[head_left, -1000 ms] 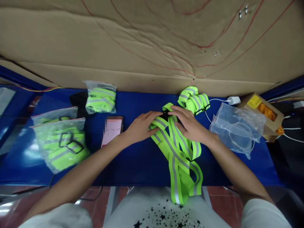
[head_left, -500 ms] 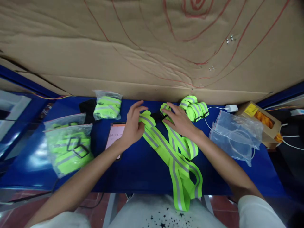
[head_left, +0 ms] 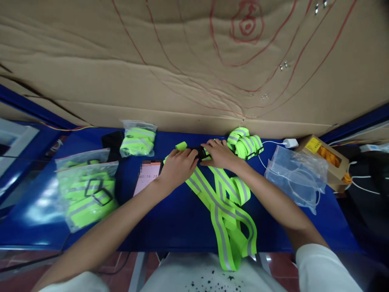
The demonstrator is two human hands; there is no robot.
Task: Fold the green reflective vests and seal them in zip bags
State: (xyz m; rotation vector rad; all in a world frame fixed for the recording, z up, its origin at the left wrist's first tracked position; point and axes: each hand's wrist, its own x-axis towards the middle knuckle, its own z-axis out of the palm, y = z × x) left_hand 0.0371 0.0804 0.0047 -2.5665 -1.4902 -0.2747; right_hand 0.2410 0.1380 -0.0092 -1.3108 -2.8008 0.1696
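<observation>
A lime-yellow reflective strap [head_left: 219,215] with a grey stripe lies in long loops over the table and hangs past its front edge. Between my hands a black buckle [head_left: 200,153] shows at the strap's upper end. My left hand [head_left: 180,167] is closed round the strap on the buckle's left side, with a short lime end sticking out above the knuckles. From the right, my right hand [head_left: 221,155] grips the strap beside the buckle, fingers bent down over it. Behind the right hand rests a rolled reflective strap bundle [head_left: 246,142].
On the left are clear bags of folded straps [head_left: 91,198], a smaller filled bag [head_left: 138,140] and a phone [head_left: 147,174] showing a timer. To the right lie clear plastic bags [head_left: 294,174], a cardboard box [head_left: 328,160] and a white charger [head_left: 290,142]. A cardboard wall [head_left: 170,81] rises behind.
Both hands have come down and closer together onto the strap's upper end. Their raised, spread fingers have closed at the black buckle. The whole view has shifted slightly.
</observation>
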